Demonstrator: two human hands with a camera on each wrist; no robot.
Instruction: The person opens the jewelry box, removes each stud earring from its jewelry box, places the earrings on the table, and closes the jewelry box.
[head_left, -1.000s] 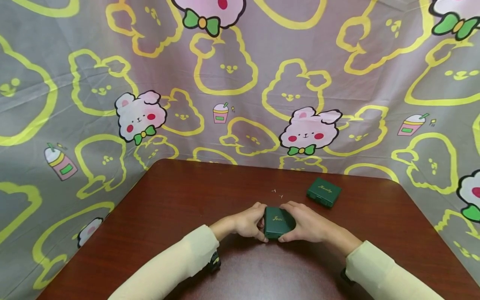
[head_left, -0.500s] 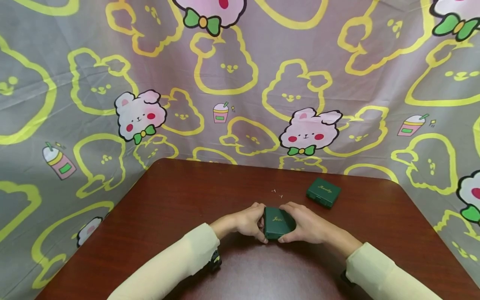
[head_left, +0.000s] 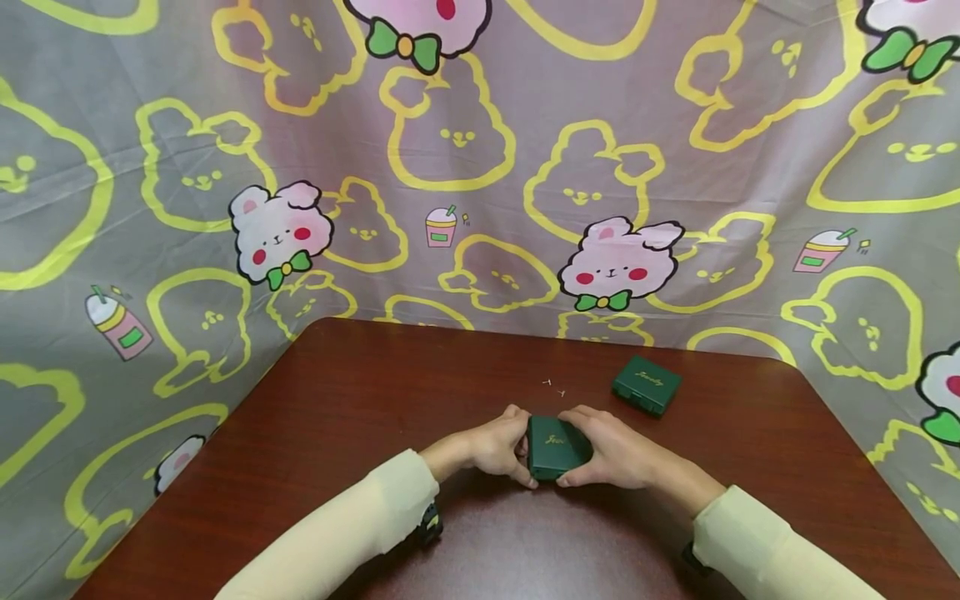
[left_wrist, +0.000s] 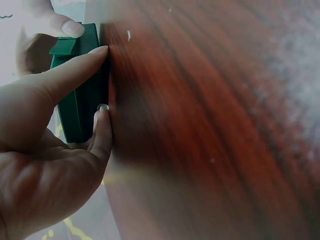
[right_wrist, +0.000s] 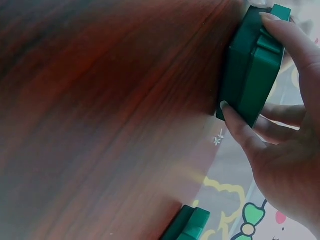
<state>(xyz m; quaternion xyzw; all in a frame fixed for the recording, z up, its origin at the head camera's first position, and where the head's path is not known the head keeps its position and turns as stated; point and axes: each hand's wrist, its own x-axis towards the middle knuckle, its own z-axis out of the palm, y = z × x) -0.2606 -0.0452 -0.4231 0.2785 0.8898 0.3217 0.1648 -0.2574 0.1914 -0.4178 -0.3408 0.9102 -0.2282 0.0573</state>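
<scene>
A small dark green jewelry box [head_left: 557,454], its lid down and gold lettering on top, sits on the table between both hands. My left hand [head_left: 495,446] holds its left side, thumb at the near edge and fingers at the far edge. From the right, my right hand [head_left: 618,447] grips the same box, covering part of the lettering. In the right wrist view, thumb and fingers span the green box [right_wrist: 252,70] at its clasp side and back. Just beyond the hands lie two tiny pale pieces [head_left: 561,392] with thin stems, like stud earrings.
Behind the right hand stands a second green jewelry box [head_left: 647,385], lid down, also lettered in gold. The brown wooden table [head_left: 360,392] has rounded far corners. A grey cartoon-print curtain [head_left: 495,283] hangs around its back and sides.
</scene>
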